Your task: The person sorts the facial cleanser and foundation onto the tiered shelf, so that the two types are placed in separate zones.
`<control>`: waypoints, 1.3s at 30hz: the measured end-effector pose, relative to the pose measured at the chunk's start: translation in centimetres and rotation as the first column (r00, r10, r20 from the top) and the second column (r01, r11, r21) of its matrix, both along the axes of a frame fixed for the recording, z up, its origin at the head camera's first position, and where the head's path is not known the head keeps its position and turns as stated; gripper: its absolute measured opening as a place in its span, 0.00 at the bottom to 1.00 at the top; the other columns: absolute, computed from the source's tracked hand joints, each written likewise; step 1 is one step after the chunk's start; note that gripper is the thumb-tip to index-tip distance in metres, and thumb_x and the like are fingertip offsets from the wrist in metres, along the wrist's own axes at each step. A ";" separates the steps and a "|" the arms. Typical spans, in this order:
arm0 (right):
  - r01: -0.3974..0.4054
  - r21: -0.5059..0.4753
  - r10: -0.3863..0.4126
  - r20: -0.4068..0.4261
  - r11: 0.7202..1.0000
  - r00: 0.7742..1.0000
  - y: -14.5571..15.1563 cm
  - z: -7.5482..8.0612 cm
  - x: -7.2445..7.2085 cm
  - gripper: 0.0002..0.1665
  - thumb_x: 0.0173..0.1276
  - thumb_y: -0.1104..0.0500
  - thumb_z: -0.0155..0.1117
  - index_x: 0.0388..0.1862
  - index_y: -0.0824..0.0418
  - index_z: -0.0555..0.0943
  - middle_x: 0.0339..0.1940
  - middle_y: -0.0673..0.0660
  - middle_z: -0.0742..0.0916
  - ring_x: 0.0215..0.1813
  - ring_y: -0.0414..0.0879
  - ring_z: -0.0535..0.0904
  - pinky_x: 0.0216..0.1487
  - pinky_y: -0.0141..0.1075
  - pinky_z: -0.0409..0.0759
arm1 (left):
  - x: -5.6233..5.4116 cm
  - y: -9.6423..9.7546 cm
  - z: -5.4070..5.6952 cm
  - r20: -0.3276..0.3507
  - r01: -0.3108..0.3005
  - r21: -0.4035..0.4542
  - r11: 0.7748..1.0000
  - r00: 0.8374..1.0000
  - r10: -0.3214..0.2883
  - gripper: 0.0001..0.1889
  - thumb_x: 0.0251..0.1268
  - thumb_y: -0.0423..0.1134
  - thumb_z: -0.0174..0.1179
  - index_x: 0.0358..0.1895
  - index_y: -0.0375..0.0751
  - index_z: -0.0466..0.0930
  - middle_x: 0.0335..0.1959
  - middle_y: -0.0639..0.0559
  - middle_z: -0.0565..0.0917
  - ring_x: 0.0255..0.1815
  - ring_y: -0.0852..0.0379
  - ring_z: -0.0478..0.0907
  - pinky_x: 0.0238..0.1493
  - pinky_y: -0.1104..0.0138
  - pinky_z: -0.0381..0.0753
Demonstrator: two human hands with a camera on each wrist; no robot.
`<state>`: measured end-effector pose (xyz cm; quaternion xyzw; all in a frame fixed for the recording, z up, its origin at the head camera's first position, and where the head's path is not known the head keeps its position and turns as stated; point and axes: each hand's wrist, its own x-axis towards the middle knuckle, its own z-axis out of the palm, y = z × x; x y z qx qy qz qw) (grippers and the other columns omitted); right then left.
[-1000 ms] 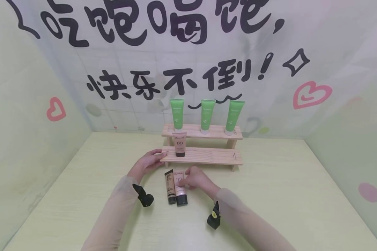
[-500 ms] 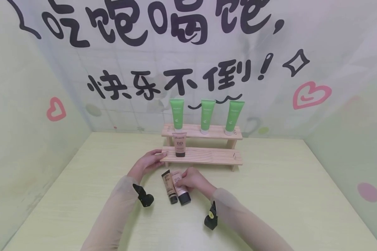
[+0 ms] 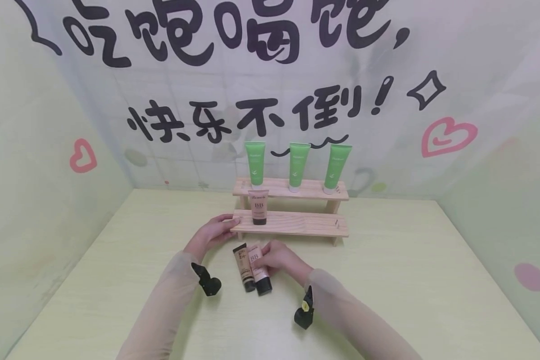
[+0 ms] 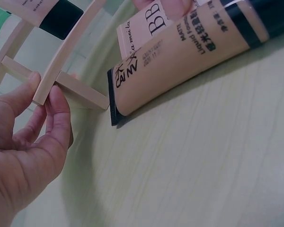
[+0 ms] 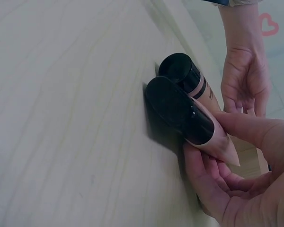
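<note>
In the head view my left hand grips the left end of the lower step of a wooden display rack, thumb above and fingers beneath in the left wrist view. My right hand pinches a pink BB cream tube between thumb and fingers, its black cap toward me. Along its left side lies a tan liquid foundation tube with a black cap, on the table. Seen from the right wrist, the BB cream tube's cap overlaps the foundation's cap.
Another BB cream tube stands cap-down at the left of the lower step. Three green tubes, the middle one among them, stand on the upper step. Behind the pale table rises a printed wall.
The right fingers have closed round the BB cream tube, and both tubes on the table have turned so their caps point further right. The left hand has kept its place on the rack.
</note>
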<state>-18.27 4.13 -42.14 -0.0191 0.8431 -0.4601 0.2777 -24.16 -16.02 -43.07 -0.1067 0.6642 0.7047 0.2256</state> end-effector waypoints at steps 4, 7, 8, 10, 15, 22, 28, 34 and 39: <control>0.000 -0.004 0.000 0.004 1.000 1.000 0.5 0.4 0.0 0.22 0.49 0.61 0.71 0.40 0.70 0.75 0.31 0.62 0.84 0.27 0.47 0.81 0.29 0.35 0.82 | 0.1 0.2 0.4 -0.004 0.010 0.000 1.000 1.000 -0.010 0.31 0.66 0.38 0.53 0.67 0.32 0.53 0.37 0.51 0.74 0.30 0.65 0.73 0.33 0.76 0.76; -0.003 -0.004 0.003 0.004 1.000 1.000 0.9 0.6 0.0 0.23 0.49 0.60 0.71 0.40 0.71 0.75 0.31 0.62 0.84 0.26 0.47 0.81 0.28 0.35 0.82 | 0.2 0.2 0.5 -0.005 0.014 -0.001 1.000 1.000 -0.014 0.30 0.66 0.38 0.53 0.67 0.33 0.54 0.37 0.51 0.74 0.31 0.65 0.73 0.33 0.77 0.76; -0.004 -0.005 0.004 0.005 1.000 1.000 1.0 0.5 0.1 0.22 0.49 0.60 0.71 0.40 0.71 0.75 0.31 0.62 0.84 0.25 0.47 0.81 0.27 0.35 0.82 | 0.2 0.2 0.4 -0.011 0.017 0.001 1.000 1.000 -0.017 0.30 0.66 0.39 0.53 0.67 0.33 0.54 0.38 0.51 0.74 0.31 0.65 0.73 0.34 0.77 0.76; -0.005 -0.007 0.005 0.006 1.000 1.000 1.2 0.4 0.1 0.23 0.49 0.61 0.71 0.40 0.71 0.75 0.30 0.62 0.83 0.25 0.47 0.81 0.27 0.35 0.82 | 0.1 0.1 0.1 -0.030 0.030 0.007 1.000 0.999 -0.030 0.31 0.64 0.40 0.55 0.66 0.33 0.55 0.38 0.50 0.74 0.32 0.65 0.73 0.35 0.77 0.76; -0.010 -0.009 0.010 0.009 1.000 1.000 1.7 0.2 0.3 0.24 0.48 0.60 0.72 0.41 0.71 0.74 0.31 0.62 0.83 0.25 0.47 0.81 0.26 0.34 0.82 | -0.5 -0.3 -1.2 -0.060 0.049 0.051 0.997 0.997 -0.046 0.34 0.58 0.43 0.62 0.65 0.33 0.59 0.41 0.47 0.75 0.34 0.63 0.74 0.35 0.76 0.76; -0.009 -0.044 0.010 0.026 0.999 1.000 2.6 0.5 0.5 0.26 0.49 0.60 0.71 0.43 0.71 0.72 0.33 0.63 0.82 0.27 0.49 0.82 0.28 0.36 0.82 | 0.1 0.1 0.0 -0.013 0.003 0.025 1.000 1.000 -0.003 0.30 0.66 0.37 0.53 0.67 0.33 0.54 0.37 0.51 0.75 0.31 0.66 0.74 0.33 0.78 0.76; -0.002 -0.083 0.005 0.041 0.997 0.999 3.4 0.8 0.7 0.27 0.50 0.61 0.70 0.46 0.71 0.70 0.35 0.64 0.82 0.29 0.49 0.82 0.31 0.37 0.83 | 0.2 0.1 0.3 0.005 -0.005 0.061 0.998 1.000 0.005 0.30 0.66 0.36 0.52 0.68 0.32 0.52 0.34 0.52 0.75 0.29 0.66 0.74 0.30 0.78 0.76; -0.008 -0.094 0.011 0.030 0.996 0.999 4.1 1.3 0.9 0.28 0.51 0.61 0.69 0.48 0.71 0.70 0.36 0.64 0.82 0.30 0.48 0.82 0.32 0.38 0.83 | 0.2 0.1 0.2 -0.001 -0.007 0.045 0.999 1.000 0.007 0.30 0.66 0.37 0.52 0.67 0.31 0.53 0.34 0.52 0.75 0.29 0.65 0.75 0.31 0.78 0.77; -0.003 -0.102 0.007 0.035 0.995 0.999 4.5 1.8 0.9 0.29 0.51 0.61 0.69 0.50 0.71 0.71 0.37 0.63 0.83 0.31 0.48 0.81 0.33 0.39 0.83 | 0.2 0.1 0.2 -0.017 0.003 0.033 0.999 1.000 -0.002 0.30 0.67 0.37 0.52 0.67 0.30 0.53 0.34 0.53 0.75 0.30 0.66 0.74 0.32 0.79 0.76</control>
